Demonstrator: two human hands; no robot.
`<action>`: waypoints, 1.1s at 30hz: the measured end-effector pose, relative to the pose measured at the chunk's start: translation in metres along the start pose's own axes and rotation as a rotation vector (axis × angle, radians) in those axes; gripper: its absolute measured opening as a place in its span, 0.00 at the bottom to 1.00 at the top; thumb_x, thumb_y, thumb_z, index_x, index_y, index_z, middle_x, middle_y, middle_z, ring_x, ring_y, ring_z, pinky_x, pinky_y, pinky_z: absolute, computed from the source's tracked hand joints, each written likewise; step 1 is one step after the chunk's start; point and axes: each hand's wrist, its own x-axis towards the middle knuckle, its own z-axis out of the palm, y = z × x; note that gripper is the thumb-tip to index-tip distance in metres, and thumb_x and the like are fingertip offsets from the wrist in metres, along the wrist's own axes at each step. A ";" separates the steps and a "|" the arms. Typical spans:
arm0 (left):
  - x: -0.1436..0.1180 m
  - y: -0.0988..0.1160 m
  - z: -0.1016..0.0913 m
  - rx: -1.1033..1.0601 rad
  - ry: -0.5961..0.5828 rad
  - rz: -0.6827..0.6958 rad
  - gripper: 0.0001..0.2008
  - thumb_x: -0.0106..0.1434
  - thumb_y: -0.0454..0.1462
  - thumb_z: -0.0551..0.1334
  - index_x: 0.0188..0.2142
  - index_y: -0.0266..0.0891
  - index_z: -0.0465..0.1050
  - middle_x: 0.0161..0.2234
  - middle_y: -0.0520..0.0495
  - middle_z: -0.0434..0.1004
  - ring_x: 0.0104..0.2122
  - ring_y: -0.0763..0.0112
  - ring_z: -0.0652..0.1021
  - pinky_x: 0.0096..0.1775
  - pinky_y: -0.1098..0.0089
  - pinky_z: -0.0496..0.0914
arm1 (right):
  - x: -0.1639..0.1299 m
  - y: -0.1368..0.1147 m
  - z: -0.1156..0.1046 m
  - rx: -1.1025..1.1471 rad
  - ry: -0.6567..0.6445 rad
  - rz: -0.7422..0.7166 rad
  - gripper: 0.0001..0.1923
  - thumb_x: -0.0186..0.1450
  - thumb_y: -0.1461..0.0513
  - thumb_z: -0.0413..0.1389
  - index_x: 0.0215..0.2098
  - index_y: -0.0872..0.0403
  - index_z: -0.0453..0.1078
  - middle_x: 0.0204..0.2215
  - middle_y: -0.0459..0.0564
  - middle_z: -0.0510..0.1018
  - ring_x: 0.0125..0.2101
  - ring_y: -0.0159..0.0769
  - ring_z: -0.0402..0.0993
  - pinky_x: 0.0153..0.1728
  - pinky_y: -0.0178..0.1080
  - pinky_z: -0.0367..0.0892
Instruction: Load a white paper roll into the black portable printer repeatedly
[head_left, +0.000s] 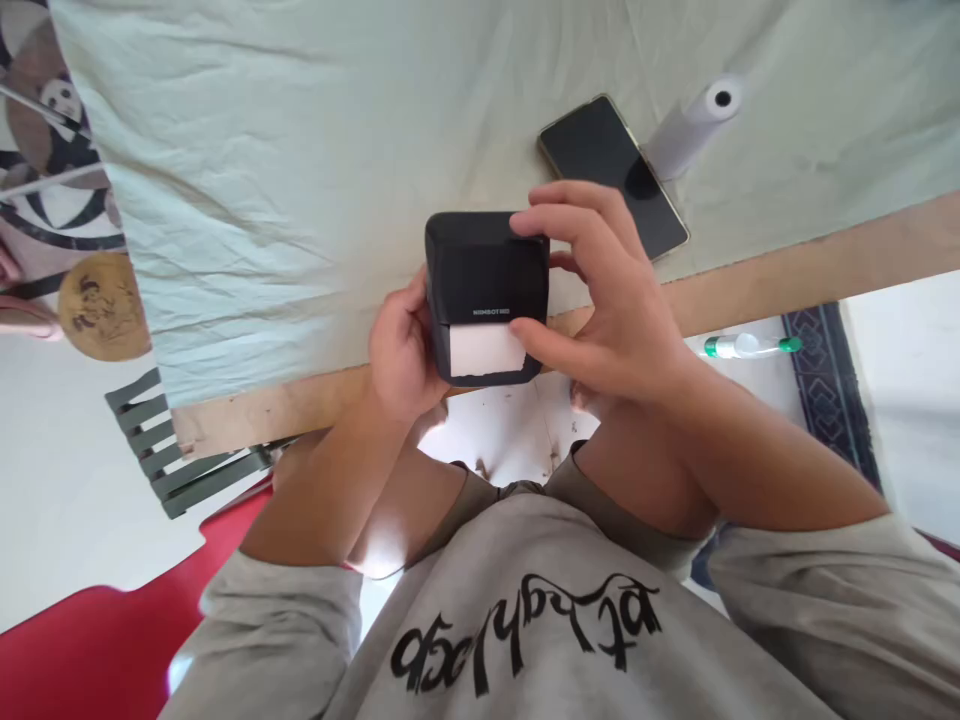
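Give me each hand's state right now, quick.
Left hand: closed on the black printer, gripping its side.
Right hand: closed on the same printer, fingers over its top.

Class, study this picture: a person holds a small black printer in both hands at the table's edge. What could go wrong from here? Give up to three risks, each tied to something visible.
1. The black printer is held by the left hand and right hand right at the table edge; a slip might drop it to the floor.
2. The right thumb touches the white paper sticking out, so it might crease or tear.
3. The phone and paper roll lie close behind; the roll could be knocked rolling.
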 end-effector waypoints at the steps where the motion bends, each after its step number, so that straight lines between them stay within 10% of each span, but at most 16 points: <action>1: 0.001 -0.001 -0.001 -0.028 -0.003 0.031 0.10 0.63 0.44 0.60 0.36 0.41 0.74 0.31 0.48 0.79 0.56 0.52 0.77 0.51 0.59 0.76 | 0.001 -0.002 -0.001 -0.005 0.023 0.002 0.24 0.63 0.60 0.58 0.58 0.47 0.66 0.60 0.57 0.69 0.63 0.48 0.66 0.55 0.50 0.76; 7: 0.005 -0.002 -0.007 -0.162 -0.236 0.036 0.11 0.61 0.41 0.55 0.34 0.40 0.74 0.33 0.45 0.80 0.57 0.50 0.77 0.55 0.54 0.74 | 0.021 -0.014 -0.007 -0.050 0.325 0.012 0.07 0.66 0.59 0.58 0.40 0.50 0.65 0.29 0.43 0.65 0.25 0.32 0.67 0.32 0.43 0.70; 11: 0.001 -0.002 -0.011 -0.166 -0.334 0.050 0.15 0.56 0.37 0.58 0.42 0.39 0.77 0.32 0.47 0.78 0.49 0.53 0.81 0.51 0.57 0.75 | 0.035 -0.017 -0.006 0.008 0.436 0.011 0.14 0.68 0.61 0.51 0.30 0.48 0.49 0.30 0.44 0.62 0.27 0.30 0.72 0.26 0.38 0.68; 22: 0.002 -0.009 -0.016 -0.078 -0.331 0.110 0.15 0.56 0.36 0.59 0.43 0.40 0.77 0.34 0.48 0.77 0.38 0.61 0.79 0.39 0.65 0.73 | 0.031 -0.026 -0.004 -0.722 -0.291 0.142 0.07 0.64 0.59 0.52 0.38 0.47 0.72 0.39 0.50 0.81 0.27 0.42 0.71 0.25 0.42 0.56; 28: 0.002 -0.007 -0.013 -0.041 -0.315 0.053 0.18 0.54 0.35 0.60 0.45 0.41 0.76 0.32 0.50 0.76 0.32 0.65 0.76 0.35 0.66 0.71 | 0.039 -0.025 -0.011 -0.632 -0.326 0.200 0.18 0.55 0.60 0.59 0.45 0.43 0.69 0.32 0.48 0.79 0.26 0.45 0.70 0.27 0.45 0.62; 33: 0.003 -0.001 -0.006 -0.069 -0.246 0.012 0.14 0.51 0.35 0.61 0.39 0.39 0.77 0.32 0.49 0.78 0.33 0.64 0.77 0.37 0.64 0.73 | 0.023 -0.008 -0.047 -0.091 -0.184 0.108 0.18 0.54 0.59 0.61 0.43 0.44 0.68 0.36 0.43 0.80 0.21 0.31 0.68 0.20 0.38 0.61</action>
